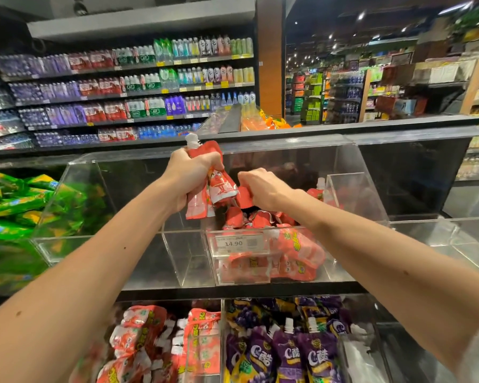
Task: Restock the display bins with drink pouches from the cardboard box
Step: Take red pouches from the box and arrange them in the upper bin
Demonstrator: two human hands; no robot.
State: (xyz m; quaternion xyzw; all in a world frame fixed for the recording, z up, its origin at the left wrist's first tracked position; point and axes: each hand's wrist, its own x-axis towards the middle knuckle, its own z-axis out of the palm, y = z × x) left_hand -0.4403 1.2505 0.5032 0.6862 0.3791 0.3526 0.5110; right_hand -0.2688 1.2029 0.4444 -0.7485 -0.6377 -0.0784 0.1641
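The left hand holds a bunch of red drink pouches above the clear display bin on the upper tier. Its fingers are curled tight round the upper half of the bunch. The pouches have their long axis nearly upright, only a little tilted. A white spout cap points up out of the fist, and the flat bottoms hang down toward the bin. A printed cartoon figure on one pouch faces the camera.

The right hand is just beside the bunch, a little lower, inside the opening of the bin. Its fingers are curled downward and grip a single red pouch. Only a folded part of it shows, so I cannot tell which way it points.

Below both hands a heap of red pouches lies in the bin, pointing in mixed directions. More of them lie flat at the front, behind a price label that reads 14.90.

To the left of the bin there are green packs. On the lower tier one bin holds pink-red pouches, and the next holds purple pouches with their spouts up. Shelves of bottles stand behind.
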